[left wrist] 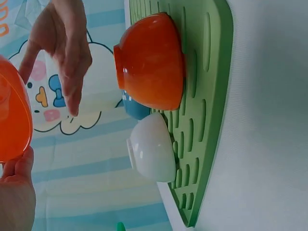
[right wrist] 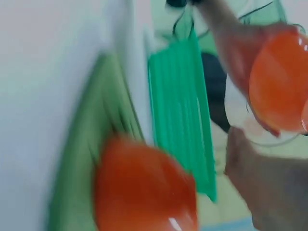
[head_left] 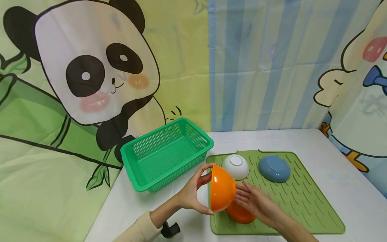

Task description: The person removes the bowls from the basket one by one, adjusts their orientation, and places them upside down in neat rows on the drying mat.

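An orange bowl is held up on its side, its mouth turned to the left in the head view. My left hand grips it across the rim, thumb low and fingers high. Beside its base is my right hand, fingers extended; whether they touch the bowl I cannot tell. Below, a second orange bowl lies upside down on the green drying mat, partly hidden in the head view. A white bowl and a blue bowl are also upside down on the mat.
A green perforated basket stands on the white table at the back left. Behind the table hangs a printed curtain. A small black object shows beside the left wrist.
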Available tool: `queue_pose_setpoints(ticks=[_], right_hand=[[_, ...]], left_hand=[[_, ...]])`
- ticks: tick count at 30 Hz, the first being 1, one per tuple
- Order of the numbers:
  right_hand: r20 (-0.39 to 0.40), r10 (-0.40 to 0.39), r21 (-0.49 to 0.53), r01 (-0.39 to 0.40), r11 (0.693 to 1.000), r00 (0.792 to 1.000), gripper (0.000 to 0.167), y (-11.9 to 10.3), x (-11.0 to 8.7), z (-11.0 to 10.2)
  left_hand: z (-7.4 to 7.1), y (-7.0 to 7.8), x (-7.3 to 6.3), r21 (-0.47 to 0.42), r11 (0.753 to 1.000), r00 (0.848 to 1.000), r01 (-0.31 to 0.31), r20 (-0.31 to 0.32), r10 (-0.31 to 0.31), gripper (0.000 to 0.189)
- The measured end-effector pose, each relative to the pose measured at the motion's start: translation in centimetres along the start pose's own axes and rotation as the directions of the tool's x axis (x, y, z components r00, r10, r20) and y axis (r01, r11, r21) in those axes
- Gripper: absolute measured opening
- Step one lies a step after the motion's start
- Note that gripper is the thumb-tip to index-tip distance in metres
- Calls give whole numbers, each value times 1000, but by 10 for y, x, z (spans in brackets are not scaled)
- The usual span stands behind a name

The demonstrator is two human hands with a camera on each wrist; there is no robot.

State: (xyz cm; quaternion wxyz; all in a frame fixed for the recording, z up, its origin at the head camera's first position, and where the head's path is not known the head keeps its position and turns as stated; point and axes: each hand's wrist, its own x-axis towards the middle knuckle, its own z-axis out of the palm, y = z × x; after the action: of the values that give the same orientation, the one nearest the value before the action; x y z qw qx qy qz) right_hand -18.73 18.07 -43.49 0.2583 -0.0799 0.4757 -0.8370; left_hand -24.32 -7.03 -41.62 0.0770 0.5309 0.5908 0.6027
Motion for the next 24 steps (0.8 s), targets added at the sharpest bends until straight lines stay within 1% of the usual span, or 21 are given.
queue_pose_setpoints(ticks=[1, 2, 3, 5, 6, 7, 9, 12, 15, 18, 21, 24], right_hand=[[85, 32, 126, -43, 991, 996, 58, 4, 0, 1], [160, 44, 222, -80, 972, 986, 57, 8, 0, 2], [227, 48, 302, -118, 946, 973, 58, 13, 1, 2], [320, 20, 411, -158, 898, 947, 60, 23, 3, 4], [342, 1, 455, -166, 875, 940, 61, 27, 4, 5], [351, -16, 492, -170, 854, 936, 61, 31, 5, 6], [356, -46, 543, -166, 823, 933, 61, 37, 6, 8], [353, -75, 586, -159, 794, 932, 60, 43, 8, 11], [370, -109, 614, -155, 774, 923, 61, 47, 10, 14], [397, -155, 640, -152, 753, 904, 63, 51, 13, 17], [413, -192, 655, -144, 742, 890, 66, 54, 15, 19], [419, -208, 655, -136, 743, 884, 66, 56, 15, 19]], left_hand=[[0, 4, 2, 6, 1000, 1000, -6, 0, 6, 103], [1, 8, 3, 12, 1000, 1000, -9, 0, 9, 102], [1, 11, 5, 13, 1000, 1000, -13, 0, 13, 102], [2, 15, 7, 12, 1000, 1000, -19, -1, 19, 101], [3, 16, 7, 12, 1000, 1000, -20, -1, 20, 101], [3, 15, 7, 10, 1000, 1000, -19, -3, 19, 101], [3, 10, 7, 9, 1000, 1000, -19, -4, 19, 102], [3, 0, 5, 7, 1000, 1000, -21, -6, 21, 104], [2, -6, 3, -4, 1000, 1000, -24, -5, 24, 105], [3, -8, 3, -16, 999, 1000, -31, 0, 31, 106], [4, -9, 3, -17, 999, 1000, -30, 2, 30, 106], [4, -9, 3, -14, 1000, 1000, -20, 2, 20, 106]])
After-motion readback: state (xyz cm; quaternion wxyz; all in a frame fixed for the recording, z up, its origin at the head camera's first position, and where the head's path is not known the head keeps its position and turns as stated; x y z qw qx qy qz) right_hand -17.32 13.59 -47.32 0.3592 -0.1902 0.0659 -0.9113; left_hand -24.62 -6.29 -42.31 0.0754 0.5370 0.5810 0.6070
